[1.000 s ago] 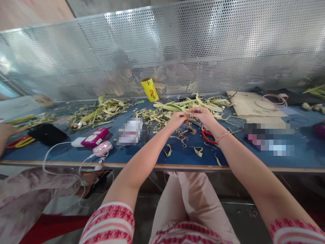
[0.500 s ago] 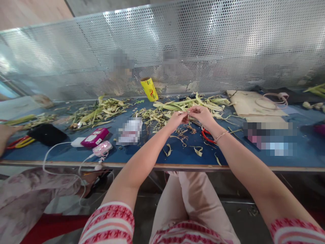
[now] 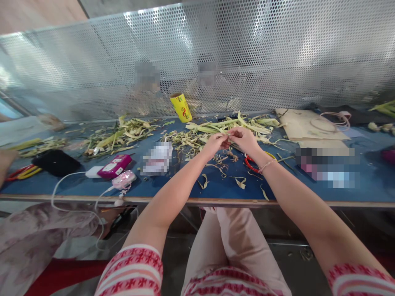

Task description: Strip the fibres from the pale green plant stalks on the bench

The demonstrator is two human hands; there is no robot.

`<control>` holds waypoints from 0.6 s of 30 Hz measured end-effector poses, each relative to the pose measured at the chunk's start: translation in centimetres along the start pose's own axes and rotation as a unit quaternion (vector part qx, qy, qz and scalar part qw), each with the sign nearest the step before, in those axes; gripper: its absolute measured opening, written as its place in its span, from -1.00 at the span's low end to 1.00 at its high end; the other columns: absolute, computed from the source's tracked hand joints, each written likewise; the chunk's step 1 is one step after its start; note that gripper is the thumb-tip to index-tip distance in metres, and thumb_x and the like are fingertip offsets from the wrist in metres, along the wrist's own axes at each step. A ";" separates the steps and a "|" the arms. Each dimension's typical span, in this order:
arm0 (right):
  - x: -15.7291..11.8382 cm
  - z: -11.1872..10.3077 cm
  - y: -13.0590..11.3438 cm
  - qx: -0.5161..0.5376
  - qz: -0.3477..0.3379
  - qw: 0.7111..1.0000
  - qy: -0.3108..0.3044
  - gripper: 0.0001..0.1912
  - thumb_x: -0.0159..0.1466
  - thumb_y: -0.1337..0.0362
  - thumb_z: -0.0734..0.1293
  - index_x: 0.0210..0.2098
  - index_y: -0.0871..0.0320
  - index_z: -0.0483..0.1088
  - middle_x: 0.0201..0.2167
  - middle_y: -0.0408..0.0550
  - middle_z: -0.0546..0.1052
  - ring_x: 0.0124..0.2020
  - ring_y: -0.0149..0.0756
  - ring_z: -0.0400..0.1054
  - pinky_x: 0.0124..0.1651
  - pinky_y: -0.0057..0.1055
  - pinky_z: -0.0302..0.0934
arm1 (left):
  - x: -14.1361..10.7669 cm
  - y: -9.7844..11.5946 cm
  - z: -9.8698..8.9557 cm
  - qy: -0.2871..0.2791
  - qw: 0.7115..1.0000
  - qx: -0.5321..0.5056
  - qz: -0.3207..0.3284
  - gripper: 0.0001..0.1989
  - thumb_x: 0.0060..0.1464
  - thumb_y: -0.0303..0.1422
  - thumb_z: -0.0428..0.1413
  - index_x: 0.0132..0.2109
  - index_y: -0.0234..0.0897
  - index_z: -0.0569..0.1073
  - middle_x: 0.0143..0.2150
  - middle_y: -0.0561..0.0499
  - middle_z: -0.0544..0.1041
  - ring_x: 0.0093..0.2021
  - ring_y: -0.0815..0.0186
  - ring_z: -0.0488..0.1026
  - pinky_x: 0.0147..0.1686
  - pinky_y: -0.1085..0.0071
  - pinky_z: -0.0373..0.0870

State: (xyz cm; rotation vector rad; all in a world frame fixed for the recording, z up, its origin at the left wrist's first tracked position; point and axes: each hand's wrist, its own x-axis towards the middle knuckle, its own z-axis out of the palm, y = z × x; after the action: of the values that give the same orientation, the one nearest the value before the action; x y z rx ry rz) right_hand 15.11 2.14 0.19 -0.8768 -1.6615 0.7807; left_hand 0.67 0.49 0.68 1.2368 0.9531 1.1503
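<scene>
My left hand [image 3: 216, 144] and my right hand [image 3: 244, 139] meet above the middle of the blue table, fingertips pinched together. Whatever lies between the fingers is too small and covered to make out. Just behind them spreads a heap of pale green leaf strips [image 3: 212, 128], with dry scraps [image 3: 185, 142] to its left. Beneath my right wrist shows a tool with red and yellow loop handles [image 3: 252, 163], partly hidden by the arm. A few curled peelings [image 3: 240, 183] lie nearer the table's front edge.
A yellow printed tube [image 3: 181, 108] stands before the perforated metal screen [image 3: 234, 53]. To the left are another leaf heap [image 3: 129, 133], a purple box [image 3: 115, 166], a pink case [image 3: 124, 179] with a cable and a black pouch [image 3: 56, 163]. Brown paper [image 3: 304, 125] lies right; another person's hand [image 3: 6, 162] is far left.
My hands stay pinched together in nearly the same place, with a slight shift of the fingers. At the far left, the other person's hand has drawn back a little toward the edge.
</scene>
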 end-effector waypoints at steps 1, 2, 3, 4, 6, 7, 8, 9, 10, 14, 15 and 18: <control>0.0 0.0 -0.1 -0.008 -0.004 1.000 0.001 -0.81 0.03 0.26 0.39 -0.34 0.18 0.48 -0.45 -0.10 0.51 -0.44 -0.38 0.34 -0.25 -0.32 0.29 | 0.0 0.0 0.0 0.005 1.000 -0.001 0.000 -0.85 0.04 -0.39 0.14 -0.45 -0.33 0.38 -0.58 0.08 0.43 -0.56 0.42 0.39 -0.39 0.43 0.37; -0.1 0.0 -0.1 -0.016 -0.007 1.000 0.002 -0.82 0.03 0.28 0.38 -0.34 0.18 0.49 -0.45 -0.09 0.51 -0.44 -0.37 0.35 -0.25 -0.32 0.29 | 0.0 0.1 0.1 0.009 1.000 -0.005 0.001 -0.86 0.03 -0.40 0.14 -0.45 -0.33 0.37 -0.58 0.09 0.43 -0.56 0.42 0.39 -0.40 0.43 0.37; -0.1 0.1 -0.1 -0.025 -0.010 1.000 0.004 -0.83 0.04 0.29 0.38 -0.34 0.19 0.49 -0.45 -0.09 0.51 -0.43 -0.36 0.35 -0.24 -0.31 0.29 | 0.0 0.1 0.1 0.013 1.000 -0.009 0.003 -0.87 0.02 -0.41 0.14 -0.44 -0.32 0.36 -0.58 0.10 0.43 -0.56 0.42 0.40 -0.39 0.43 0.37; -0.1 0.1 -0.1 -0.032 -0.013 0.999 0.007 -0.83 0.05 0.30 0.37 -0.34 0.19 0.49 -0.44 -0.09 0.51 -0.42 -0.36 0.36 -0.23 -0.31 0.28 | 0.0 0.1 0.1 0.015 1.000 -0.014 0.003 -0.88 0.01 -0.42 0.14 -0.44 -0.32 0.35 -0.58 0.10 0.43 -0.56 0.43 0.40 -0.39 0.43 0.37; 0.0 0.1 0.0 -0.039 -0.015 0.999 0.013 -0.84 0.06 0.31 0.36 -0.33 0.18 0.49 -0.43 -0.08 0.51 -0.40 -0.35 0.36 -0.22 -0.30 0.28 | 0.0 0.2 0.1 0.015 1.000 -0.021 0.005 -0.90 -0.01 -0.46 0.13 -0.44 -0.32 0.35 -0.57 0.10 0.43 -0.55 0.42 0.41 -0.37 0.42 0.38; 0.0 0.1 0.1 -0.038 -0.014 0.999 0.014 -0.83 0.06 0.31 0.36 -0.32 0.18 0.49 -0.43 -0.08 0.51 -0.40 -0.34 0.36 -0.22 -0.30 0.28 | 0.0 0.1 0.2 0.014 1.000 -0.024 0.007 -0.92 -0.02 -0.48 0.12 -0.44 -0.33 0.36 -0.57 0.09 0.44 -0.54 0.43 0.41 -0.36 0.42 0.39; 0.1 0.1 0.2 -0.034 -0.011 0.999 0.015 -0.83 0.06 0.31 0.35 -0.32 0.18 0.48 -0.43 -0.08 0.51 -0.39 -0.34 0.37 -0.21 -0.30 0.28 | 0.0 0.1 0.2 0.014 1.000 -0.026 0.007 -0.93 -0.03 -0.50 0.11 -0.44 -0.34 0.36 -0.56 0.08 0.44 -0.54 0.43 0.41 -0.34 0.41 0.40; 0.1 0.1 0.3 -0.029 -0.008 0.999 0.016 -0.83 0.07 0.31 0.35 -0.31 0.18 0.48 -0.42 -0.08 0.51 -0.39 -0.33 0.37 -0.21 -0.29 0.28 | 0.0 0.1 0.2 0.014 0.999 -0.029 0.008 -0.94 -0.05 -0.53 0.10 -0.44 -0.35 0.37 -0.56 0.07 0.45 -0.53 0.43 0.42 -0.33 0.41 0.40; 0.1 0.1 0.4 -0.022 -0.005 1.000 0.018 -0.82 0.07 0.31 0.34 -0.31 0.18 0.48 -0.41 -0.07 0.51 -0.38 -0.33 0.37 -0.20 -0.29 0.28 | 0.0 0.1 0.2 0.015 0.999 -0.033 0.008 -0.94 -0.06 -0.56 0.09 -0.44 -0.36 0.37 -0.56 0.07 0.46 -0.53 0.43 0.43 -0.32 0.41 0.41; 0.1 0.0 0.5 -0.008 -0.001 0.999 0.037 -0.80 0.07 0.31 0.33 -0.29 0.18 0.47 -0.34 -0.05 0.52 -0.33 -0.31 0.38 -0.14 -0.27 0.30 | -0.1 0.0 0.2 0.017 0.999 -0.042 0.009 -0.89 -0.14 -0.64 0.08 -0.43 -0.38 0.37 -0.56 0.09 0.46 -0.51 0.46 0.44 -0.28 0.42 0.42; 0.1 0.0 0.5 -0.006 -0.001 0.999 0.041 -0.80 0.07 0.31 0.33 -0.29 0.17 0.47 -0.34 -0.05 0.52 -0.32 -0.31 0.39 -0.13 -0.27 0.30 | -0.2 0.0 0.2 0.014 0.999 -0.041 0.012 -0.88 -0.15 -0.64 0.09 -0.43 -0.38 0.37 -0.56 0.09 0.46 -0.51 0.46 0.43 -0.28 0.42 0.41; 0.1 0.2 0.5 0.004 0.007 0.999 0.050 -0.81 0.07 0.32 0.33 -0.29 0.17 0.46 -0.33 -0.06 0.51 -0.31 -0.32 0.39 -0.12 -0.28 0.30 | -0.3 0.1 0.2 0.004 0.999 -0.035 0.022 -0.87 -0.17 -0.63 0.11 -0.43 -0.38 0.36 -0.55 0.10 0.45 -0.51 0.48 0.41 -0.26 0.41 0.41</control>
State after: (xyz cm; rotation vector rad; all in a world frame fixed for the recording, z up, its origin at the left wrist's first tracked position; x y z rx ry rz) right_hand 15.02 2.46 -0.28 -0.9083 -1.5652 0.7399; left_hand 0.83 0.09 0.78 1.2025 0.8885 1.2140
